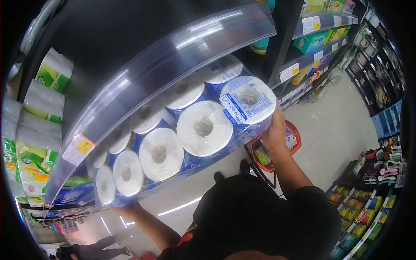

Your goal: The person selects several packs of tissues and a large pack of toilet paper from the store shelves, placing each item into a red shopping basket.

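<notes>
A large plastic-wrapped pack of toilet paper rolls (pixel 161 154), white with blue print, spans the space between my two hands at the shelf edge. Its rolls stand in two rows, and the far row is partly behind the shelf's clear plastic front strip (pixel 173 56). My right hand (pixel 275 133) grips the right end of the pack, thumb up along its side. Under the left end, my left hand (pixel 126 211) holds the lower edge, with most of its fingers hidden by the pack.
Green-and-white paper packs (pixel 39 151) stand on the shelf at left. A red shopping basket (pixel 296 138) with goods inside is below my right forearm. Shelves with boxes (pixel 312 43) run along the upper right. A display rack (pixel 362 212) stands at lower right. Another person's legs (pixel 102 249) show at lower left.
</notes>
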{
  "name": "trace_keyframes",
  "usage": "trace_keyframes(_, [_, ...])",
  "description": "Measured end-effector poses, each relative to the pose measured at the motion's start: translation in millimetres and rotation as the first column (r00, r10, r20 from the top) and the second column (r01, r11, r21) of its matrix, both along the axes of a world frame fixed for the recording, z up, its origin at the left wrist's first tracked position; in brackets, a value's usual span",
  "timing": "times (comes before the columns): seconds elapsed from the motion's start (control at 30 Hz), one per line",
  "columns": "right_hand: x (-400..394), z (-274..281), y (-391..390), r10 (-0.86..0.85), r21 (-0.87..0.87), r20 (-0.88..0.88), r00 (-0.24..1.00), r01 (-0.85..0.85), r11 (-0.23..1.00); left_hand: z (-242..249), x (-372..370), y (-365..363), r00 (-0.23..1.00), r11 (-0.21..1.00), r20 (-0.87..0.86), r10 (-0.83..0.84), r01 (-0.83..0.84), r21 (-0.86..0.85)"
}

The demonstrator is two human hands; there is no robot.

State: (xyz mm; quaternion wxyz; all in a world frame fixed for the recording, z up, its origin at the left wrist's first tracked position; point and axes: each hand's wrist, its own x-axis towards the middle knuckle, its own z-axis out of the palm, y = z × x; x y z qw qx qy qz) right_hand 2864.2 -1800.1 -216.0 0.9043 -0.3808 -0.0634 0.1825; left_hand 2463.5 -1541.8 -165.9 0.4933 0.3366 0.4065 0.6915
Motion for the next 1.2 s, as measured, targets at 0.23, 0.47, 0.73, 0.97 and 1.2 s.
trace_keyframes(0.23, [0.1, -1.3, -1.9, 0.026, -0.013, 0.017, 1.000, -0.026, 1.000, 10.0, 13.2, -8.4, 0.999, 0.999, -0.030, -0.023, 0.024, 0.025])
trace_keyframes(0.47, [-2.4, -21.1, -2.2, 0.070, 0.053, -0.083, 0.994, -0.066, 0.996, 10.3, 15.9, -8.7, 1.000, 0.999, -0.017, -0.012, 0.013, 0.037])
trace_keyframes(0.73, [-7.6, -14.7, -0.8, 0.062, 0.047, -0.091, 0.994, -0.057, 0.997, 19.1, 20.9, -11.2, 0.996, 0.999, 0.084, -0.035, 0.036, -0.014])
trace_keyframes(0.97, [-9.0, -11.8, -0.4, 0.079, 0.041, -0.104, 0.991, -0.076, 0.996, 12.7, 14.9, -8.8, 0.998, 0.999, 0.058, -0.039, 0.038, 0.012])
trace_keyframes(1.2, [-8.5, -19.4, -0.4, 0.087, 0.017, -0.065, 0.994, -0.086, 0.996, 1.3, 2.1, 4.6, 0.997, 0.998, 0.057, -0.061, 0.059, 0.029])
